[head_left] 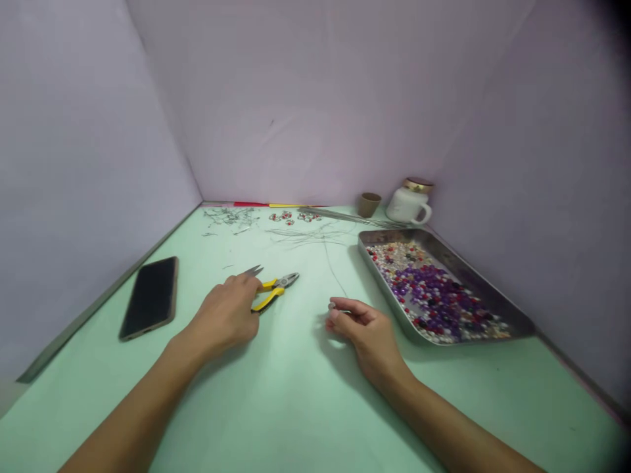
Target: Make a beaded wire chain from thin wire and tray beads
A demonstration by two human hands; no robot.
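Note:
My left hand (229, 312) rests low on the table, fingers curled over the handle ends of yellow-and-black pliers (280, 284). Their jaws point away to the right. Beyond my left knuckles pokes the pointed metal tip of a second tool (255, 270); the rest of it is hidden under the hand. My right hand (367, 332) is closed in a pinch, thumb against index finger, on a small whitish bead (332, 306). A thin wire (332, 272) runs from near these fingers toward the back of the table.
A metal tray (394, 303) of purple, red, white and black beads stands at right. A phone (150, 297) lies at left. Toward the back are wire pieces (229, 215), red-beaded wire pieces (309, 217), long wires (352, 215), a brown cup (369, 204) and a lidded white mug (407, 203).

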